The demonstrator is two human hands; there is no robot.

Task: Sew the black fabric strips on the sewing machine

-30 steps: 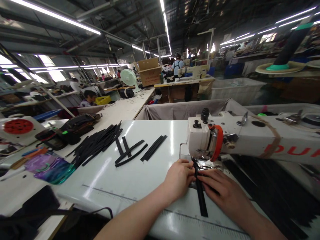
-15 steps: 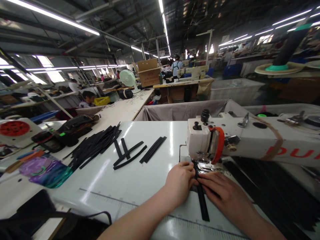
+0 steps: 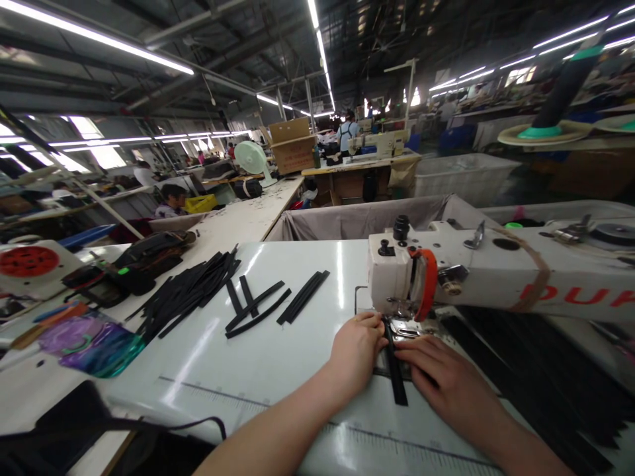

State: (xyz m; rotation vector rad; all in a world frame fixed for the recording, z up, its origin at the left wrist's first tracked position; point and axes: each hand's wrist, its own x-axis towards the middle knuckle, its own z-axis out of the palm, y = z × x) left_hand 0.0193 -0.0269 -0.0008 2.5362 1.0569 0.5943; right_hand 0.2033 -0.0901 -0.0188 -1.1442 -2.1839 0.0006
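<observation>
A narrow black fabric strip [image 3: 397,382] runs from the presser foot [image 3: 403,328] of a white sewing machine [image 3: 389,274] toward me, its near end lying on the table. My left hand [image 3: 358,345] is closed on the strip's left side, close to the needle area, with its fingertips partly hidden. On the other side, my right hand [image 3: 442,365] has its fingers pressed together, gripping the strip's right edge just in front of the foot. The far end of the strip is hidden under the machine head.
Several cut black strips [image 3: 303,297] lie left of the machine, beside a larger strip pile [image 3: 193,291]. Wide black pieces [image 3: 540,377] lie under the machine arm at right. A purple-teal pouch [image 3: 92,344] sits at left. A ruler scale [image 3: 238,396] marks the tabletop.
The black strip has fed forward under the presser foot, so less of it extends toward me. Both hands stay beside it, and the view has shifted slightly.
</observation>
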